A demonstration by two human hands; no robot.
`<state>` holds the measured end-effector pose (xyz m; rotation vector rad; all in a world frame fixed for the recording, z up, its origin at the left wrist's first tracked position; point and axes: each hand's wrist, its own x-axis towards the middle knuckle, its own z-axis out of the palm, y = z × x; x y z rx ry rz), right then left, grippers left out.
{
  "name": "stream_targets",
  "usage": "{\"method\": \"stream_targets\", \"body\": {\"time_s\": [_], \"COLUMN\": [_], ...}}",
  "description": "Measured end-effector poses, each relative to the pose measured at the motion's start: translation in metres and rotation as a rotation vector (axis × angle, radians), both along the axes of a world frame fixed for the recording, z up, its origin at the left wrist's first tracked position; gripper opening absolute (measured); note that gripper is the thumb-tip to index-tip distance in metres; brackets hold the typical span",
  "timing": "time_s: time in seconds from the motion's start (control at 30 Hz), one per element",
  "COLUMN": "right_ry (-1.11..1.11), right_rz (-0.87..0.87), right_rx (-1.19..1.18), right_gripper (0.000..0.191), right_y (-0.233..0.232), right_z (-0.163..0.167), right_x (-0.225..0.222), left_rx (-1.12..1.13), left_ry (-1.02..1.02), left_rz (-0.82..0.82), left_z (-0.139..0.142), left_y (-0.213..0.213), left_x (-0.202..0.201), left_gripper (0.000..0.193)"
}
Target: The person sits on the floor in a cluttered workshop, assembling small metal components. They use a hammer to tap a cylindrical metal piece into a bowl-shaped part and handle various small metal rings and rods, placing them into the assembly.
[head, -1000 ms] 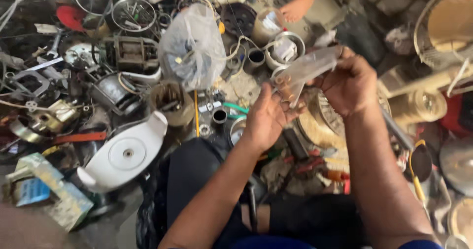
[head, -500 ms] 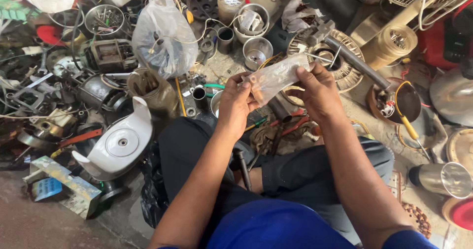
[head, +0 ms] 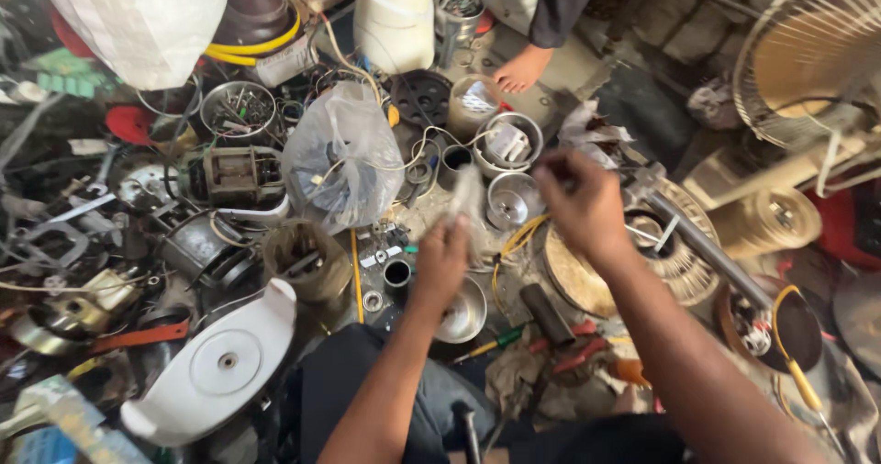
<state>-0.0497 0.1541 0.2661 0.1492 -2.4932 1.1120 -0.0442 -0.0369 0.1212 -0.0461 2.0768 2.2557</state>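
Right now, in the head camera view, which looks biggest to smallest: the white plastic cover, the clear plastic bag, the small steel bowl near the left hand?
1. White plastic cover, though it lies nearer the camera, which may flatter it.
2. Clear plastic bag, close behind.
3. Small steel bowl, beside the left hand.
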Motion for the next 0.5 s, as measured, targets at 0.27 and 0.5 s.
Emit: {"method": "stream_targets", "body": {"time_s": [0.27,0.5], "right_ry": [0.008,-0.330], "right_rz": [0.096,0.089], "right_rx": [0.533,0.809], "right_gripper": [0.035,0.034], "right_y": [0.002,-0.013], "right_z": [-0.123,-0.185], "right_x": [-0.316,-0.445], "left_rx": [0.394,0.320], "left_ry": [0.006,-0.182], "left_rz": [0.255,0.157], "left_z": [-0.091,-0.109], "left_y": [-0.041,-0.033], "left_x": [-0.178,-0.214], "left_gripper": [0.033,0.040]}}
